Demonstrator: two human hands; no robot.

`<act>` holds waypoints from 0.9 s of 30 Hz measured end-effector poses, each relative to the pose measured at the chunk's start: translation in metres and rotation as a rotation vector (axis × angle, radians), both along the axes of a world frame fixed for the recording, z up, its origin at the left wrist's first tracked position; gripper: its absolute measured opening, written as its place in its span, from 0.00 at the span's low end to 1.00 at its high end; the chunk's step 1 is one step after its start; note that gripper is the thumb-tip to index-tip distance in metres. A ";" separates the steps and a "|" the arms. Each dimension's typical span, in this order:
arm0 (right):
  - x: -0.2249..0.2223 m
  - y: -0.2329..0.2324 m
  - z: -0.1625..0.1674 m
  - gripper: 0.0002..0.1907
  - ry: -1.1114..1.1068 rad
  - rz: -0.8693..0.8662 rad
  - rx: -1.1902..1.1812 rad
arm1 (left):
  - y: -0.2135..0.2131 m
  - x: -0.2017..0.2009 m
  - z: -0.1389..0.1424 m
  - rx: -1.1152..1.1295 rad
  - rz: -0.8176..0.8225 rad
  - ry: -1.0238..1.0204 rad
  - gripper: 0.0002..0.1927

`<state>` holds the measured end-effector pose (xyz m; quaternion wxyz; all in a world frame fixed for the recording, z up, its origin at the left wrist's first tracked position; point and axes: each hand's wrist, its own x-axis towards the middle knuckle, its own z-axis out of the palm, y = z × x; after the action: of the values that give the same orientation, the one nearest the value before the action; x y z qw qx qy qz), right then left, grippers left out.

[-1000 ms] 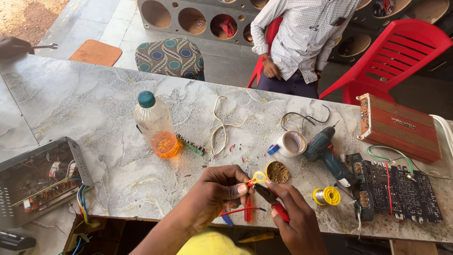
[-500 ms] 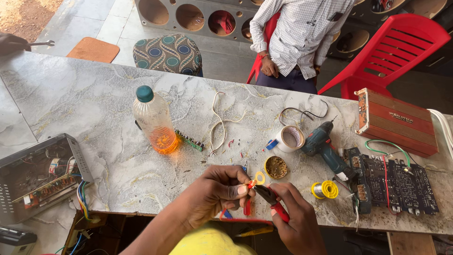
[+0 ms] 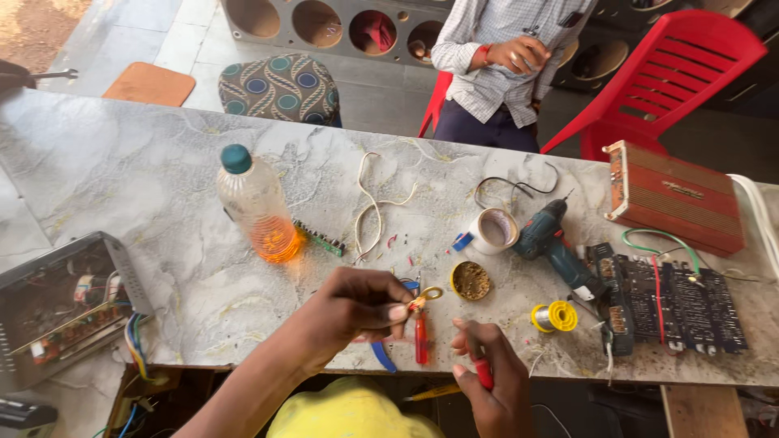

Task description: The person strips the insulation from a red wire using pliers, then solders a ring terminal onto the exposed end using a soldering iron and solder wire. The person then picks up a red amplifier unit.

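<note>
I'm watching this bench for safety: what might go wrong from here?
The left hand pinches a small yellow ring close to the tool in the right hand; a slip may nick the fingertips. The bottle stands near an open circuit board; a knock might spill liquid towards it.

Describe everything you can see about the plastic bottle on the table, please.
The plastic bottle stands upright on the grey marbled table, left of the middle. Its body is clear plastic, its screw cap is teal and closed. A little orange liquid fills only the bottom; the rest looks empty. No label is visible. A small green circuit strip lies at its base on the right; whether they touch is unclear. No hand touches it.
</note>
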<state>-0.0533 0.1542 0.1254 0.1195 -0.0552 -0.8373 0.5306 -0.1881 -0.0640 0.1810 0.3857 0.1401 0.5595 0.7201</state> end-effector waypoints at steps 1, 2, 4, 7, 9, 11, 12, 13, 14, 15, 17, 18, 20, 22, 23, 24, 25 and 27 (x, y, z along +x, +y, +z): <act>0.000 -0.002 -0.004 0.26 0.018 -0.038 -0.153 | -0.002 0.002 -0.003 -0.031 -0.003 -0.006 0.06; -0.002 -0.003 -0.008 0.24 0.049 -0.078 -0.305 | -0.002 0.004 -0.006 -0.061 -0.007 0.000 0.07; -0.008 -0.004 -0.013 0.20 0.086 -0.122 -0.457 | 0.003 0.007 -0.012 -0.054 -0.057 -0.029 0.06; -0.015 -0.007 -0.011 0.17 0.081 -0.164 -0.441 | 0.014 0.010 -0.019 -0.060 -0.127 -0.019 0.06; -0.018 -0.012 -0.004 0.12 0.119 -0.222 -0.369 | 0.018 0.010 -0.020 -0.053 -0.150 -0.013 0.07; -0.020 -0.018 0.005 0.09 0.108 -0.265 -0.341 | 0.021 0.010 -0.019 -0.029 -0.139 -0.027 0.07; -0.021 -0.021 0.010 0.07 0.098 -0.282 -0.327 | 0.021 0.011 -0.018 -0.022 -0.117 -0.005 0.07; -0.022 -0.024 0.014 0.07 0.132 -0.288 -0.318 | 0.021 0.012 -0.017 -0.019 -0.094 0.012 0.07; -0.023 -0.027 0.018 0.06 0.165 -0.293 -0.309 | 0.022 0.013 -0.015 -0.018 -0.070 0.028 0.07; -0.023 -0.029 0.022 0.06 0.195 -0.297 -0.301 | 0.022 0.014 -0.013 0.023 -0.055 0.052 0.07; -0.024 -0.034 0.027 0.07 0.188 -0.351 -0.308 | 0.021 0.016 -0.009 0.102 -0.024 0.108 0.10; -0.024 -0.036 0.029 0.07 0.187 -0.380 -0.310 | 0.021 0.017 -0.006 0.079 -0.024 0.120 0.10; -0.023 -0.040 0.033 0.07 0.239 -0.380 -0.200 | 0.021 0.017 -0.002 0.040 -0.028 0.152 0.09; -0.022 -0.043 0.038 0.06 0.278 -0.393 -0.108 | 0.022 0.018 0.001 0.042 -0.027 0.162 0.10; -0.022 -0.044 0.040 0.06 0.293 -0.406 -0.070 | 0.022 0.018 0.003 0.042 -0.027 0.167 0.10; -0.022 -0.046 0.043 0.06 0.308 -0.418 -0.033 | 0.023 0.018 0.004 0.020 -0.017 0.184 0.10; -0.022 -0.048 0.045 0.06 0.306 -0.432 -0.024 | 0.025 0.018 0.005 -0.004 -0.007 0.201 0.10; -0.022 -0.051 0.051 0.06 0.300 -0.459 -0.005 | 0.028 0.019 0.005 -0.027 0.014 0.220 0.10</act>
<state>-0.0752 0.1029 0.1759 0.3594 -0.1647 -0.7744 0.4940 -0.1693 -0.0364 0.1861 0.3189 0.2089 0.6092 0.6954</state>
